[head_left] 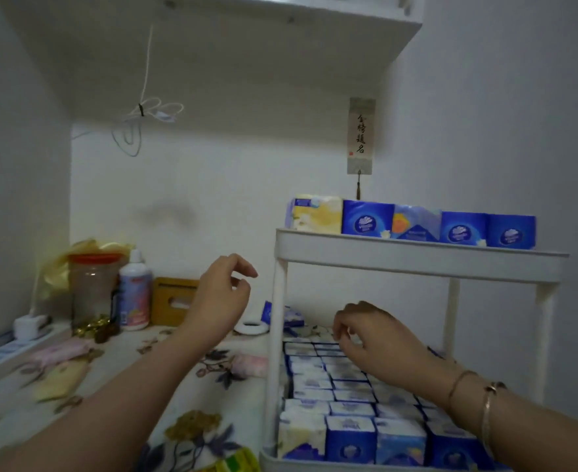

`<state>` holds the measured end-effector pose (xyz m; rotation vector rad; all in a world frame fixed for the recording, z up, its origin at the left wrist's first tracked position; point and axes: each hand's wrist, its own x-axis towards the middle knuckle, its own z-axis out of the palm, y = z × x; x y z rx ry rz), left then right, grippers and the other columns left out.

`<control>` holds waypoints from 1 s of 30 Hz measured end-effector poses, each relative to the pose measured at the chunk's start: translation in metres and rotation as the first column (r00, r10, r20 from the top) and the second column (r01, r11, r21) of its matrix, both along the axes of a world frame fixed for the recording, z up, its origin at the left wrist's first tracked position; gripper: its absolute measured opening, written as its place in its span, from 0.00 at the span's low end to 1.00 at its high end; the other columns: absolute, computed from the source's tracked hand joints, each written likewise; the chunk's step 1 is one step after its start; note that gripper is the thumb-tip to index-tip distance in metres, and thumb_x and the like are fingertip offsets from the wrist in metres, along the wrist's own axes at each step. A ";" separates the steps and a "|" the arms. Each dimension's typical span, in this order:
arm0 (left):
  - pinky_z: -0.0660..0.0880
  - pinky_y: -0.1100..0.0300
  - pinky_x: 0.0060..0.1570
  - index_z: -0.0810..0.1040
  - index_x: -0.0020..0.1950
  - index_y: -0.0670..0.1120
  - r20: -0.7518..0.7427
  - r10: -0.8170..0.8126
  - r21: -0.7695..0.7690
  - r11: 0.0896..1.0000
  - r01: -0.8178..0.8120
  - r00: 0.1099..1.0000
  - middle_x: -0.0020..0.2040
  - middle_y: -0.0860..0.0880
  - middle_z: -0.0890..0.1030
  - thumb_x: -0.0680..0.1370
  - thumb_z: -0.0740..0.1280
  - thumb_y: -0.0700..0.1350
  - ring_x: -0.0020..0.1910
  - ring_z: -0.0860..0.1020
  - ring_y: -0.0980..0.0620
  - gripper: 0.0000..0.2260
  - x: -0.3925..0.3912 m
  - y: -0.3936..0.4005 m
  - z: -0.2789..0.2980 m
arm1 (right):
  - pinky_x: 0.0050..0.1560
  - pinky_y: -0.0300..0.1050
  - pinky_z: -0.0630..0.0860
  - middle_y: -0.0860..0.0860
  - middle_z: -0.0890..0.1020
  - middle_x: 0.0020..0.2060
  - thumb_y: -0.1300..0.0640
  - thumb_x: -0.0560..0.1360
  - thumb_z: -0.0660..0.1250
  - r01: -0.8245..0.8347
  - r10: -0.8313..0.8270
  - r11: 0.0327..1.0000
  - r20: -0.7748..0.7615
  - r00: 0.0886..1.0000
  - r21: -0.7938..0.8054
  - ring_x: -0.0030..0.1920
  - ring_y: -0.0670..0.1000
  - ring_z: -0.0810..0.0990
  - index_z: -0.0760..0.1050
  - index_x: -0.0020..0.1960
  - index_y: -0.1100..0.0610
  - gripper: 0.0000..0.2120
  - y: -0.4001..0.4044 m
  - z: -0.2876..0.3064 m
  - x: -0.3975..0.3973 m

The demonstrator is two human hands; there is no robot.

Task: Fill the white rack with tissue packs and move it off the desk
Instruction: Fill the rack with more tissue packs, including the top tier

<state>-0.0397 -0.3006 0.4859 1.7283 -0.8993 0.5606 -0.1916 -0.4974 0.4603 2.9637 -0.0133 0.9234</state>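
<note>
Readable text before me, itemised:

1. Hanging scroll (361, 136), upper right of centre on the wall: four black brush characters in a vertical column, 金榜题名, with a small red seal mark at their lower left.

2. Blue tissue packs (367, 219) on the top tier of my white rack (417, 258), right of frame: each bears a white shell-like emblem with lettering beneath, too blurred for me to read.

3. White bottle (134, 294), left of centre on the desk: pink and blue label, print illegible.

Nothing else legible.
</note>
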 end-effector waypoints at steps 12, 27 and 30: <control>0.73 0.55 0.52 0.72 0.50 0.52 -0.358 -0.107 0.079 0.986 0.145 0.928 0.52 0.51 0.73 0.76 0.61 0.38 0.49 0.74 0.50 0.08 0.129 -0.087 -0.108 | 0.47 0.37 0.75 0.51 0.76 0.48 0.56 0.76 0.65 0.273 -0.135 0.909 -0.400 0.907 0.314 0.49 0.52 0.79 0.71 0.58 0.52 0.11 -0.070 -0.035 0.198; 0.70 0.61 0.56 0.71 0.56 0.52 -0.575 -0.227 -0.056 0.970 0.239 0.786 0.58 0.51 0.71 0.77 0.61 0.38 0.58 0.73 0.52 0.11 0.180 -0.117 -0.147 | 0.56 0.49 0.75 0.55 0.64 0.56 0.54 0.64 0.78 0.315 -0.207 0.904 -0.349 0.914 0.290 0.54 0.55 0.73 0.58 0.64 0.58 0.37 -0.103 -0.074 0.314; 0.69 0.63 0.48 0.71 0.55 0.52 -0.590 -0.244 -0.097 0.968 0.233 0.770 0.58 0.50 0.72 0.77 0.60 0.37 0.53 0.73 0.53 0.11 0.182 -0.116 -0.145 | 0.58 0.46 0.74 0.55 0.65 0.59 0.56 0.66 0.76 0.248 -0.093 0.896 -0.389 0.917 0.369 0.57 0.54 0.73 0.55 0.69 0.54 0.40 -0.103 -0.077 0.320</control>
